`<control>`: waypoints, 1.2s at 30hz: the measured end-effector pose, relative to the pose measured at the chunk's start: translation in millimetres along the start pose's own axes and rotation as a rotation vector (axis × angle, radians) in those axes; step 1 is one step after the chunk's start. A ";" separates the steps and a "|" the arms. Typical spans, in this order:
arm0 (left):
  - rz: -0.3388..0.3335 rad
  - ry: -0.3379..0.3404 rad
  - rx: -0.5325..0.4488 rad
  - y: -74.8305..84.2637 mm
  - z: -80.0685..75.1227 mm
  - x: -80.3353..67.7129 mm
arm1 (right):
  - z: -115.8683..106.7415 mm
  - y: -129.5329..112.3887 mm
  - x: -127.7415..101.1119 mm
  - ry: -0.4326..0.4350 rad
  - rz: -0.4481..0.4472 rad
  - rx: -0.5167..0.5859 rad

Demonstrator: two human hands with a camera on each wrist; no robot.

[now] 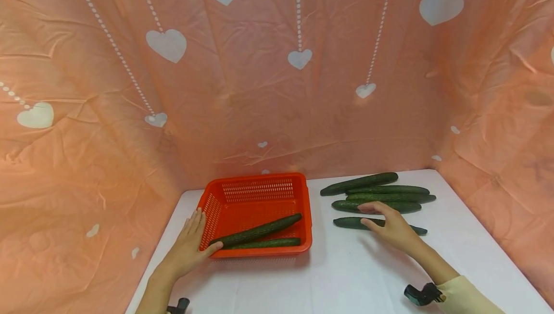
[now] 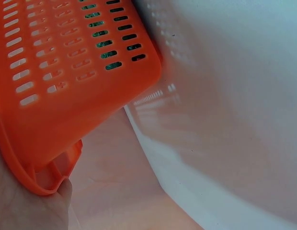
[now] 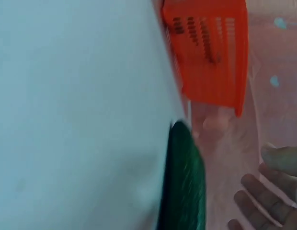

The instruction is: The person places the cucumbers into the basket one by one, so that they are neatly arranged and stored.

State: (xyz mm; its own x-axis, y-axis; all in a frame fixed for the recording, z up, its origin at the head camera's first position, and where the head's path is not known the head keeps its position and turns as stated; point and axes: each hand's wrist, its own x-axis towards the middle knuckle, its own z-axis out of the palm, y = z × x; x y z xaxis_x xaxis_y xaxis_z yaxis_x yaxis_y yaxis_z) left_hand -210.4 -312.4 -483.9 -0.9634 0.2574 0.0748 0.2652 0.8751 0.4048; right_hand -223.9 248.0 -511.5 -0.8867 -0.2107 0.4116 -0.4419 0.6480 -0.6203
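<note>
Left hand (image 1: pixel 187 246): fingers flat against the orange basket (image 1: pixel 259 191) wall, thumb on the rim, steadying it.
Basket contents: two cucumbers (image 1: pixel 258 231).
Right hand (image 1: pixel 391 227): fingers loosely spread over the nearest table cucumber (image 1: pixel 346 222), not gripping.
Pile (image 1: pixel 381 191): four more behind.

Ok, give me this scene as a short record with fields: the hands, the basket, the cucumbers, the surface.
left hand: rests flat against the left wall of the basket, thumb at its front corner
right hand: over the nearest loose cucumber, fingers relaxed, grip not closed
basket: orange, slotted plastic, on the table left of centre
cucumbers in basket: two, lying lengthwise along the front
loose cucumbers: five, lined up right of the basket
table: white top
backdrop: pink sheet with white hearts
</note>
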 end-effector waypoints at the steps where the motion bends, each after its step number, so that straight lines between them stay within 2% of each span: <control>1: -0.001 -0.003 -0.002 0.2 -0.1 0.1 | -2.7 3.6 -2.8 0.005 0.010 -0.016; 9: -0.013 -0.012 -0.006 0.5 -1.6 0.2 | -21.3 31.3 -19.6 0.051 0.041 -0.101; 18: -0.029 -0.020 0.015 -1.9 -0.7 1.1 | -33.0 57.5 -33.0 0.097 -0.014 -0.162; 28: -0.020 -0.008 -0.002 0.7 -1.5 -0.5 | -43.3 73.5 -40.4 -0.020 0.036 -0.140; 33: -0.028 -0.011 0.002 0.7 -1.5 -0.5 | -46.1 74.4 -39.3 -0.110 0.111 -0.151; 36: -0.031 -0.011 0.013 0.8 -1.6 0.1 | -45.9 76.7 -39.0 -0.129 0.123 -0.155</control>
State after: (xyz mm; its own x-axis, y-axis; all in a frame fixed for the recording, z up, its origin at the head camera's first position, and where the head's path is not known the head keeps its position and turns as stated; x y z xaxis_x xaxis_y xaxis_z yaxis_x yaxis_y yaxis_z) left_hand -210.4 -312.4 -482.1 -0.9706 0.2350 0.0520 0.2362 0.8878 0.3950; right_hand -217.0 339.5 -544.4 -0.9471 -0.2084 0.2440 -0.3118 0.7770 -0.5469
